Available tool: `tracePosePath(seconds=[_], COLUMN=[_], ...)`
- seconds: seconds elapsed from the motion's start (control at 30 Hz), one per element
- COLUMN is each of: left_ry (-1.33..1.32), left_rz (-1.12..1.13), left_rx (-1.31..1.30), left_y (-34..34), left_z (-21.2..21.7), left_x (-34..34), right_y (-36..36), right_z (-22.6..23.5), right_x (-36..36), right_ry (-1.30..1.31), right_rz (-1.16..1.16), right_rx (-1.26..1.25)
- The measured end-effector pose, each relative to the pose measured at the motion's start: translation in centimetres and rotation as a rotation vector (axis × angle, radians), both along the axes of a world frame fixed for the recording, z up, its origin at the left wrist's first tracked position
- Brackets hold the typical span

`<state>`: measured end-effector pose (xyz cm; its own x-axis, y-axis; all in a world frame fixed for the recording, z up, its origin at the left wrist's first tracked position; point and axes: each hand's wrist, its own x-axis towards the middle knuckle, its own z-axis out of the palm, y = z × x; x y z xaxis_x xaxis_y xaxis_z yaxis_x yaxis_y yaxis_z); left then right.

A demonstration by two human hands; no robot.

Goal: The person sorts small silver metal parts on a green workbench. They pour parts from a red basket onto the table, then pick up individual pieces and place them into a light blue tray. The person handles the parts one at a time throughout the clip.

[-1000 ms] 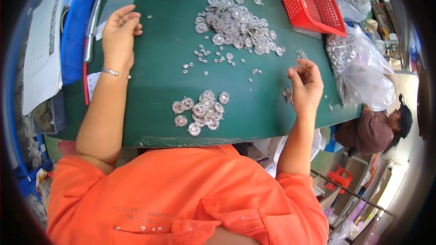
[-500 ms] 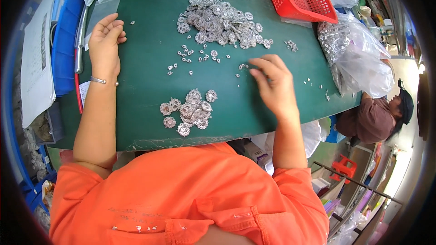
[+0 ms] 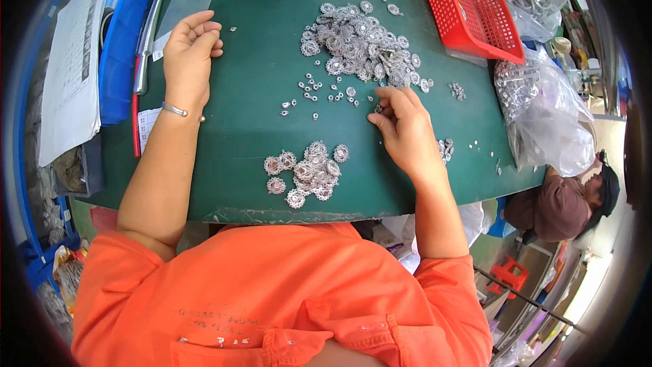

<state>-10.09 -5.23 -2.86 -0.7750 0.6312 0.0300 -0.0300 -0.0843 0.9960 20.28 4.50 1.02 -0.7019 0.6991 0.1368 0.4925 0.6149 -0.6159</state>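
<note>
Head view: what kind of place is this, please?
Probably a small workshop or factory bench for sorting or assembling metal parts. A green table holds a large heap of silvery rings, a red basket and a clear bag of more parts. The right hand picks at the heap's edge.

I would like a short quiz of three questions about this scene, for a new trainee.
1. True or false: the left hand lies on the green table, away from the metal parts.
2. What do the fingers of the right hand touch?
A. the red basket
B. small parts at the edge of the big pile
C. the clear bag
3. Fill in: the small pile of flower-shaped pieces lies ____ the two forearms.

Key: 1 true; 2 B; 3 between.
</note>
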Motion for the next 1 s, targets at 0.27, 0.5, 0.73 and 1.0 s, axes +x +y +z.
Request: tracePosePath(seconds=[0.27,0.5,0.73,1.0], left_ry=[-0.022,-0.020,-0.041,-0.052], left_rz=[0.007,0.023,0.020,0.024], left_rx=[0.004,-0.019,-0.006,-0.007], left_y=[0.1,0.1,0.1,0.0], left_z=[0.3,0.8,0.8,0.9], left_x=[0.4,0.7,0.7,0.8], right_y=[-0.5,-0.9,-1.9,-1.9], right_z=[-0.2,-0.7,-1.1,-0.6], right_x=[-2.4,-3.3,-4.8,-5.5], right_ry=[0.038,0.071,0.035,0.016], right_rz=[0.078,0.131,0.046,0.123], right_rx=[-0.035,-0.046,0.019,-0.038])
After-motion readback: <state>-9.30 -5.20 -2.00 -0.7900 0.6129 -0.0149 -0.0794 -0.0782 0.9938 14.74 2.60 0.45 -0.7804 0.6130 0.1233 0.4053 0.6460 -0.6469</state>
